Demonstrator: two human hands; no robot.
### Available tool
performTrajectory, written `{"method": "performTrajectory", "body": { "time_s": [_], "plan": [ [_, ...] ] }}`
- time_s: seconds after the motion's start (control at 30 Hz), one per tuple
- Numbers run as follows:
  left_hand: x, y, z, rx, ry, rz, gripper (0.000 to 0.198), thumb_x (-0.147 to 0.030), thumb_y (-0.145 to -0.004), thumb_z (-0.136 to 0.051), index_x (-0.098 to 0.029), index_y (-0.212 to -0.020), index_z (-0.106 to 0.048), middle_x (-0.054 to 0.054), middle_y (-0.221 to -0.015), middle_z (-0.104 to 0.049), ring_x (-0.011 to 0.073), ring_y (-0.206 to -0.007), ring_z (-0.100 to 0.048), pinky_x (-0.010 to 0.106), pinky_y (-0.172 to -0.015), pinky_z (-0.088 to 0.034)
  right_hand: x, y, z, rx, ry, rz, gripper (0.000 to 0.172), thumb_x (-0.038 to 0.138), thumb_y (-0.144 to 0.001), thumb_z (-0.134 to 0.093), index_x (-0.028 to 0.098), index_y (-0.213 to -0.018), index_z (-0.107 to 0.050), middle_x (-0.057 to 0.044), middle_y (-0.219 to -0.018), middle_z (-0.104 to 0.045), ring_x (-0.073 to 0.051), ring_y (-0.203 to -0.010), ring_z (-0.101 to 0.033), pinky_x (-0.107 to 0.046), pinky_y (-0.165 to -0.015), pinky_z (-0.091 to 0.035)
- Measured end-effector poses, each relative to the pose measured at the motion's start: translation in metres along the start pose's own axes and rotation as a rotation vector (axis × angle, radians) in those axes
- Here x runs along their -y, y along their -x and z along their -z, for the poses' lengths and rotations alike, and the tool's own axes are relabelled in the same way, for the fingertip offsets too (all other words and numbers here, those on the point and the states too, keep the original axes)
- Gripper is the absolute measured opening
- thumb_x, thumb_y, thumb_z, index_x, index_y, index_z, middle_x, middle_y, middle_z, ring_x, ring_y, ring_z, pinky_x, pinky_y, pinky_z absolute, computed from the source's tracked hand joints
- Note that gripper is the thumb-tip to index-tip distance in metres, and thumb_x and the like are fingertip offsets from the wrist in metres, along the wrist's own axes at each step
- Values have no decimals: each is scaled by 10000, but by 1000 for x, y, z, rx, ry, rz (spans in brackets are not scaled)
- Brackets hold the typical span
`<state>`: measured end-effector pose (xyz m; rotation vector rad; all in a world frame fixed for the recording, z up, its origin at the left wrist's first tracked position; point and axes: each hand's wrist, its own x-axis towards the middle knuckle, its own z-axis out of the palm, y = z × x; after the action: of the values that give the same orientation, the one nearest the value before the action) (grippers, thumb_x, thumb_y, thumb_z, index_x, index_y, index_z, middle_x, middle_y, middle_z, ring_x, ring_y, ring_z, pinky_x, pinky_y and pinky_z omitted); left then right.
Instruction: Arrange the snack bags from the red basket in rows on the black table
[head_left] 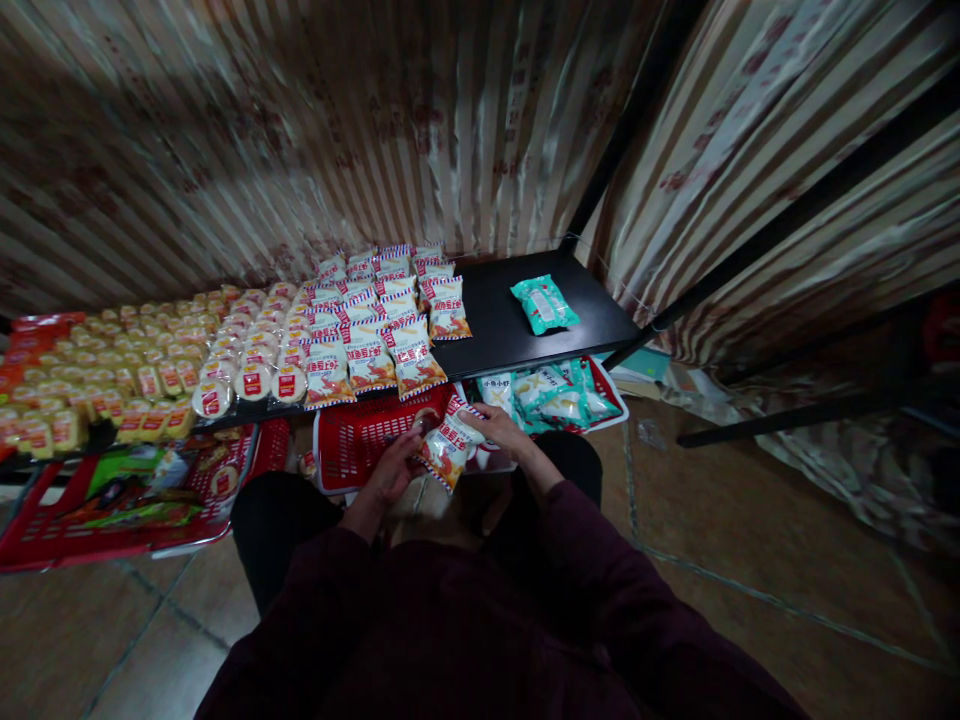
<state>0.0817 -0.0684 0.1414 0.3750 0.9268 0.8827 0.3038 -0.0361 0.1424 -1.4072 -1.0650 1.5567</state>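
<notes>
Between my two hands, above the red basket (360, 440), is a white and orange snack bag (450, 445) with red lettering. My right hand (501, 428) grips its upper right corner. My left hand (397, 465) is closed at the bag's left side, fingers partly hidden in shadow. Matching snack bags (367, 350) stand in rows on the black shelf (495, 330) just beyond. One teal snack bag (545, 304) lies alone on the shelf's right part. More teal bags (555, 392) fill a basket under the shelf edge, right of my hands.
Round packaged cakes (255, 375) and small yellow packages (127, 370) cover the shelf's left side. A second red basket (45, 535) with mixed snacks stands at lower left. Black shelf posts (622, 130) rise at the right, before a striped curtain (450, 120). Tiled floor (720, 570) lies at right.
</notes>
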Motion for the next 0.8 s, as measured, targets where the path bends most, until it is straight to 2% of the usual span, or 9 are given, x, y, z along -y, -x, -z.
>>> {"method": "performTrajectory", "body": {
  "time_s": [0.13, 0.3, 0.5, 0.67, 0.8],
  "plan": [
    [-1, -1, -4, 41, -81, 54, 427, -217, -640, -789, -144, -1044, -668, 93, -961, -714, 193, -819, -671, 305, -760, -532, 6, -3, -1, 45, -32, -2, 397, 507, -639, -736, 162, -833, -702, -4, -726, -706, -117, -573, -588, -221, -557, -460],
    [3, -1, -6, 20, -85, 41, 398, -216, -606, -810, -128, -977, -691, 88, -890, -728, 195, -779, -675, 305, -745, -532, 7, -4, -2, 60, -32, -13, 386, 512, -655, -726, 164, -821, -706, -10, -709, -705, -114, -559, -583, -217, -546, -455],
    [3, -2, -10, 10, -94, 25, 435, -222, -568, -833, -112, -962, -684, 85, -848, -721, 204, -762, -676, 321, -745, -523, 10, -1, -1, 1, -4, 17, 398, 548, -649, -701, 160, -735, -693, 21, -615, -661, -96, -511, -530, -201, -507, -395],
    [2, -2, -17, 35, -131, 12, 463, -253, -548, -838, -143, -968, -675, 71, -859, -717, 195, -761, -669, 298, -720, -517, 12, -2, 3, -122, -21, 42, 458, 621, -680, -624, 168, -616, -637, 23, -546, -620, -104, -484, -493, -215, -477, -354],
    [-1, 0, -27, 76, -152, -18, 472, -250, -549, -832, -149, -977, -661, 73, -888, -713, 194, -762, -667, 293, -712, -516, 16, 0, 8, -193, -92, 43, 460, 638, -710, -589, 187, -747, -669, 3, -617, -652, -136, -540, -535, -232, -496, -375]
  ]
}}
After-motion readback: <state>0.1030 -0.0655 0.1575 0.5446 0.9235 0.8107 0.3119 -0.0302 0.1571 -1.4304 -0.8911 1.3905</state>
